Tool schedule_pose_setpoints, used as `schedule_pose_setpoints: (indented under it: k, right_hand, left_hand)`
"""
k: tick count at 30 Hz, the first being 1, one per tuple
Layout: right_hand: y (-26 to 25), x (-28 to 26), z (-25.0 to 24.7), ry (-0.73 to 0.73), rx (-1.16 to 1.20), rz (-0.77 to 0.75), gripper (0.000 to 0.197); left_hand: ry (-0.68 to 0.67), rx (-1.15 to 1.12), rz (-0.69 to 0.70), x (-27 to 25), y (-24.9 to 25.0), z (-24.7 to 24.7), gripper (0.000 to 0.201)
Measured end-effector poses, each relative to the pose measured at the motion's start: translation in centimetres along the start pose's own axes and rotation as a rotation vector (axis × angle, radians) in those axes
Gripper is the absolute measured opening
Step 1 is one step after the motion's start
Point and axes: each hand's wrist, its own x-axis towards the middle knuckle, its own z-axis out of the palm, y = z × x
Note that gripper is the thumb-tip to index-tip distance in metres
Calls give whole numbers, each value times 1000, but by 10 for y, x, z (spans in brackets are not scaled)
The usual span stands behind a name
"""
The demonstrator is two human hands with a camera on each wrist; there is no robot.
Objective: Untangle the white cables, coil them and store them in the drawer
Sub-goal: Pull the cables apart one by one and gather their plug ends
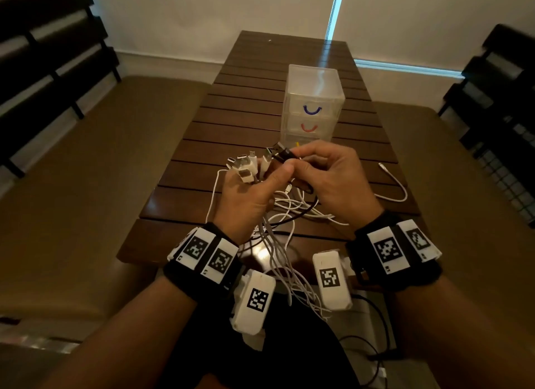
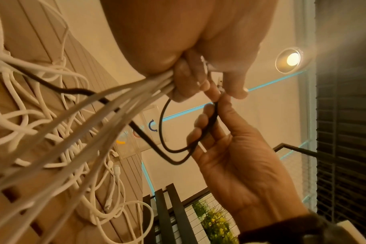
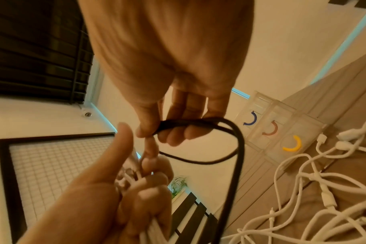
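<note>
My left hand [image 1: 257, 183] grips a bundle of white cables [image 1: 246, 164] just below their plugs, which stick up in a fan. The cables' loose lengths hang down in a tangle [image 1: 289, 212] over the table's near edge. Close beside it, my right hand [image 1: 315, 163] pinches a black cable [image 1: 285, 154] near its USB plug. In the right wrist view the black cable [image 3: 236, 145] loops under the right hand's fingers [image 3: 178, 135]. The clear drawer unit [image 1: 314, 99] stands just behind the hands, its drawers closed.
The slatted wooden table [image 1: 254, 79] stretches away ahead. One separate white cable [image 1: 396, 186] lies on it to the right. Padded benches flank the table on both sides. More white cable ends [image 3: 324, 189] sprawl on the tabletop near the drawer unit [image 3: 282, 128].
</note>
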Motion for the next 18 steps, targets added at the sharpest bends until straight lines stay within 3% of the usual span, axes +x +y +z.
schedule_pose_setpoints:
  k: [5, 11, 14, 18]
  right_hand:
    - [3, -5, 5, 68, -114, -118, 17]
    - [5, -14, 9, 78, -335, -206, 14]
    - [3, -17, 4, -42, -291, -135, 26]
    - [-3, -23, -13, -186, -222, 40, 47]
  left_hand:
    - [71, -34, -72, 1, 3, 7, 16]
    - [65, -51, -82, -2, 10, 11, 17]
    - [63, -43, -117, -2, 9, 10, 16]
    - [32, -29, -296, 3, 5, -2, 16]
